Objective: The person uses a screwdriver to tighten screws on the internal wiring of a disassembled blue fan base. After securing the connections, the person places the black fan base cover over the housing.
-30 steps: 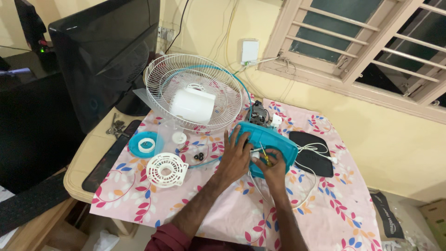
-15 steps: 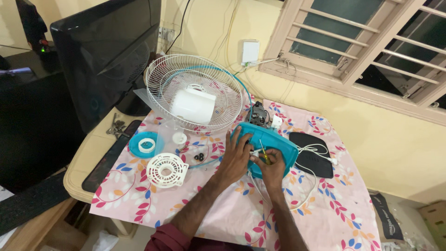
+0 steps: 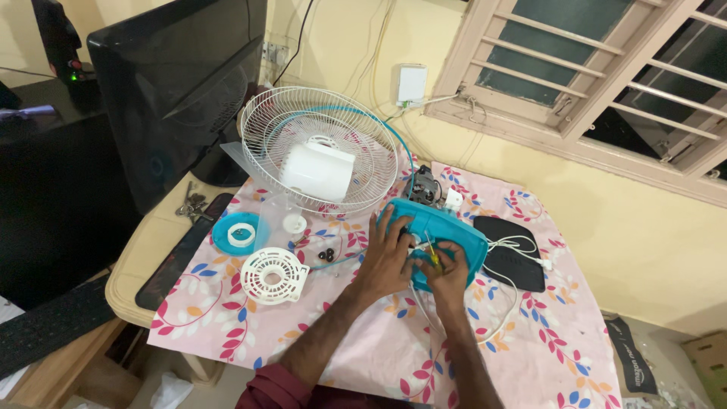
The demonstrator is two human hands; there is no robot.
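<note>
Head view: Left hand [image 3: 388,254] lay spread, palm down, on the near-left part of the teal fan base housing [image 3: 454,231], pressing it flat to the floral tablecloth [image 3: 530,356]. Right hand [image 3: 447,271] was curled shut around a yellow-handled screwdriver [image 3: 432,254], tip set into the housing directly ahead of the knuckles. The housing's long axis ran left to right, slightly oblique; both hands touched it. A white wire fan guard [image 3: 322,148] stood behind-left, and a brown printed package [image 3: 632,356] lay at far right on the floor.
</note>
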